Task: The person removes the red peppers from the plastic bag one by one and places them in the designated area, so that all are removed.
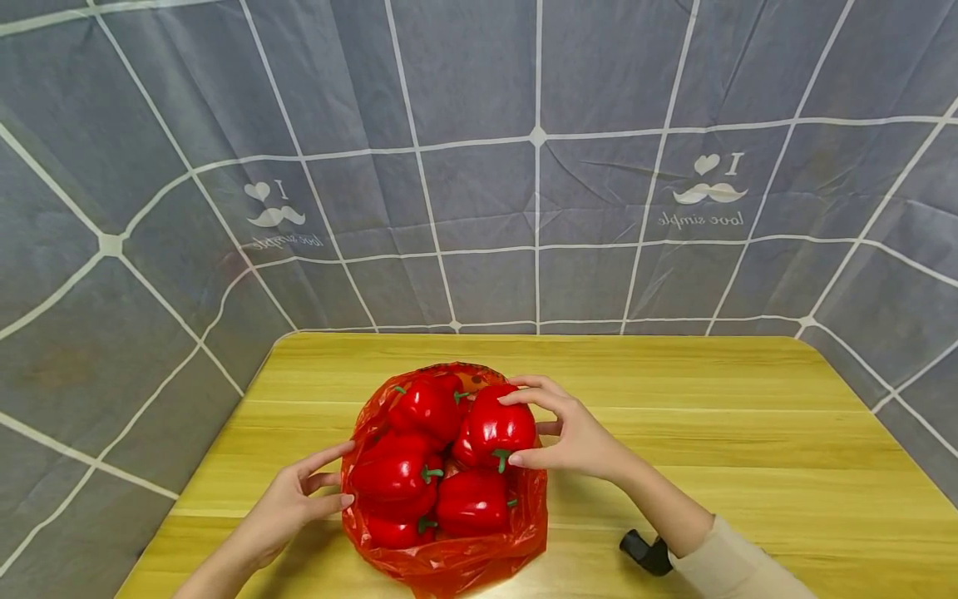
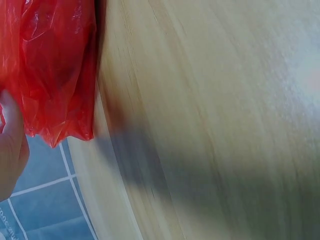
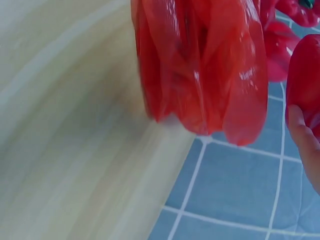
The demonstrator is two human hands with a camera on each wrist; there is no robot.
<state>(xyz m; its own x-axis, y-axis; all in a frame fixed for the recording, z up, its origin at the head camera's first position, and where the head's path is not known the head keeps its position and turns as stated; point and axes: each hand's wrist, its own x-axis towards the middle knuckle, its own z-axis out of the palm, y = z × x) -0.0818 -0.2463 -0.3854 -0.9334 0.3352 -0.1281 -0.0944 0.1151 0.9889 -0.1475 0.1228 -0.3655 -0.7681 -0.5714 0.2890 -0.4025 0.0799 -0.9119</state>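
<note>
A red plastic bag [image 1: 449,556] with its mouth spread wide stands on the table, holding several shiny red bell peppers [image 1: 473,502] with green stems. My right hand [image 1: 565,428] grips one red bell pepper [image 1: 500,426] at the bag's right side, thumb near its stem and fingers over its top. That same pepper [image 3: 305,75] appears at the edge of the right wrist view, raised beside the bag [image 3: 200,65]. My left hand [image 1: 288,503] touches the bag's left side with spread fingers and thumb. The left wrist view catches part of this hand [image 2: 11,145] against the bag.
The yellow wood-grain table [image 1: 711,416] reaches back to a grey curtain [image 1: 479,200] with white lines, which also hangs at both sides. A small black object [image 1: 645,552] lies near the right forearm, partly hidden by the sleeve [image 1: 729,561].
</note>
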